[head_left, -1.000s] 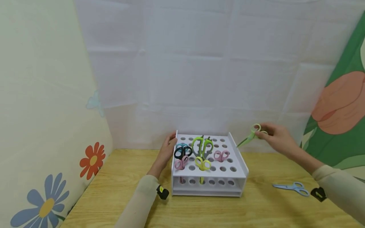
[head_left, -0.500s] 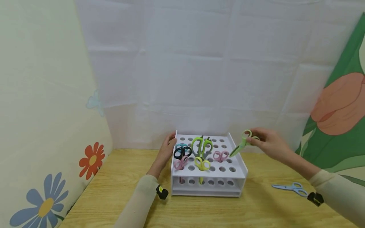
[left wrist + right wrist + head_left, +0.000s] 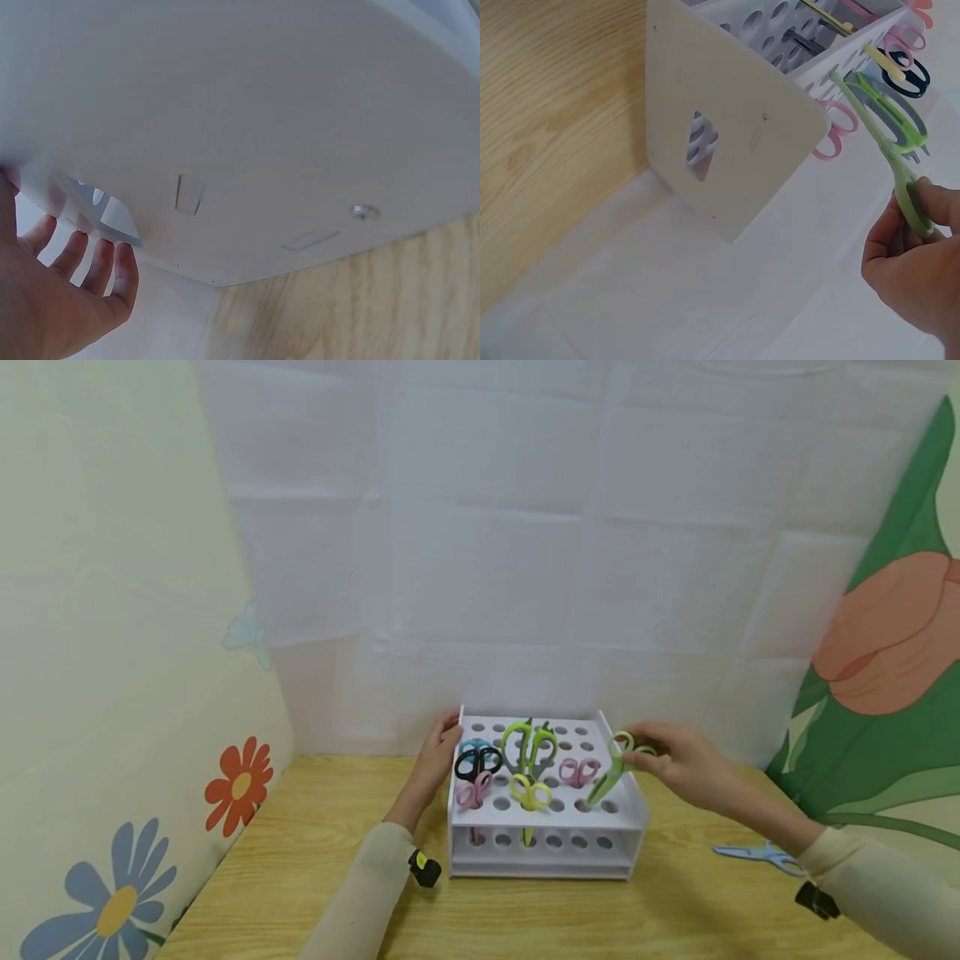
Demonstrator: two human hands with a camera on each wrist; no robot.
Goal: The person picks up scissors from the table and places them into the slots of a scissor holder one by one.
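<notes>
My right hand [image 3: 678,764] pinches light green scissors [image 3: 615,770] by their finger loops. Their blades point down, with the tips at a hole near the front right of the white holed rack [image 3: 491,820]. In the right wrist view, the scissors [image 3: 881,142] slant from the fingers to the rack's top. My left hand [image 3: 432,764] grips the rack's left side toward the back; in the left wrist view its fingertips lie along the panel's edge by the cut-out [image 3: 112,214]. Pink scissors [image 3: 579,772] and yellow scissors [image 3: 530,793] stand in holes nearby.
Also standing in the rack are larger bright green scissors [image 3: 538,747], black scissors [image 3: 477,763], teal scissors [image 3: 476,745] and another pink pair [image 3: 474,790]. Light blue scissors [image 3: 753,852] lie on the wooden table [image 3: 675,902] at right, partly behind the forearm. A white sheet [image 3: 480,568] hangs behind.
My right hand has moved left and down, bringing the light green scissors from beside the rack to a front right hole, blades now steeper. The left hand keeps its place on the rack.
</notes>
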